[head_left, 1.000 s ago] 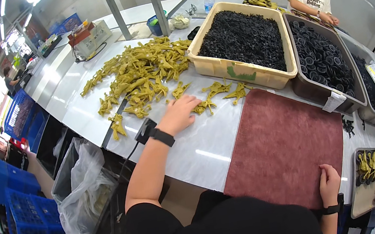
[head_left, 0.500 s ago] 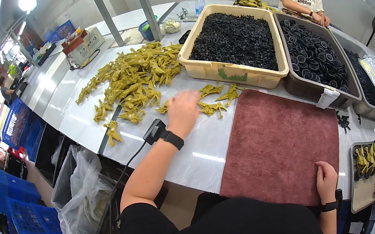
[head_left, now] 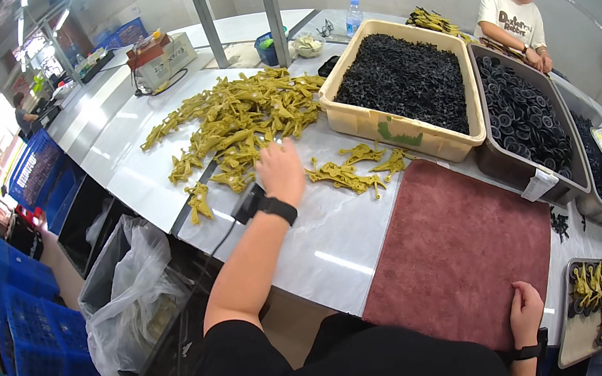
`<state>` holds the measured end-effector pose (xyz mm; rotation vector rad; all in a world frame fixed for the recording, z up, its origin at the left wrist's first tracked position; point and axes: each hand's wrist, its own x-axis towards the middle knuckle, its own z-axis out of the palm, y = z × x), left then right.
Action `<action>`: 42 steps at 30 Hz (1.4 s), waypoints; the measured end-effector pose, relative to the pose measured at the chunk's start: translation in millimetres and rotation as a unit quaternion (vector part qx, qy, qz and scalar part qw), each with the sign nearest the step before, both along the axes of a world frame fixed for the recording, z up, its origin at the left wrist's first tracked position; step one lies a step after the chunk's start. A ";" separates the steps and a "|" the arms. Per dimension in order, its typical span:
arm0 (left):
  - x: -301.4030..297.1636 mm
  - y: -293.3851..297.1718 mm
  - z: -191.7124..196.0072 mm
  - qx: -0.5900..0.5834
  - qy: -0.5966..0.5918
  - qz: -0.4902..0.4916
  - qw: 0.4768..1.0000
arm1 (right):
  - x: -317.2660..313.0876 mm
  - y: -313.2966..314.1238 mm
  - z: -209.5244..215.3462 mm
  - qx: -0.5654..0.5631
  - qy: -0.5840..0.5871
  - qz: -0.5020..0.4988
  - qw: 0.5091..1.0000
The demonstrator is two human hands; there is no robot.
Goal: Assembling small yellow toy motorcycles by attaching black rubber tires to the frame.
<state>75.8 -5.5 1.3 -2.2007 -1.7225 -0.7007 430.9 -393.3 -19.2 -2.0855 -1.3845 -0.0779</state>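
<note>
I rest the right hand (head_left: 526,313) on the square maroon cloth mat (head_left: 455,250), the left hand (head_left: 282,173) left of it beside olive-yellow branched pieces (head_left: 249,113). I can't tell either grip.

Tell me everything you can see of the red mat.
The mat is a dull red, four-sided sheet, slightly mottled, seemingly cloth. It lies flat on the white table. Beyond its far edge stand the tan bin and grey bin. Your black shirt hides part of its near edge; your right grip seems to rest on its right side.

Heaped olive parts (head_left: 248,109), a bin (head_left: 357,120) of black parts (head_left: 410,78) and blue crates (head_left: 57,348) show a factory workshop.
</note>
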 end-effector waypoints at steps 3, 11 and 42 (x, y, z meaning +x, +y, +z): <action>-20.7 27.1 -15.9 -0.013 0.043 0.092 0.995 | -4.9 2.3 19.1 -0.032 0.027 0.019 0.999; -14.8 -30.8 35.3 -0.086 -0.338 -0.138 0.927 | -62.5 84.0 103.8 0.001 0.151 0.223 0.963; 83.8 -115.3 16.9 0.051 -0.210 -0.477 0.852 | -115.6 188.1 83.4 -0.103 0.522 0.281 0.798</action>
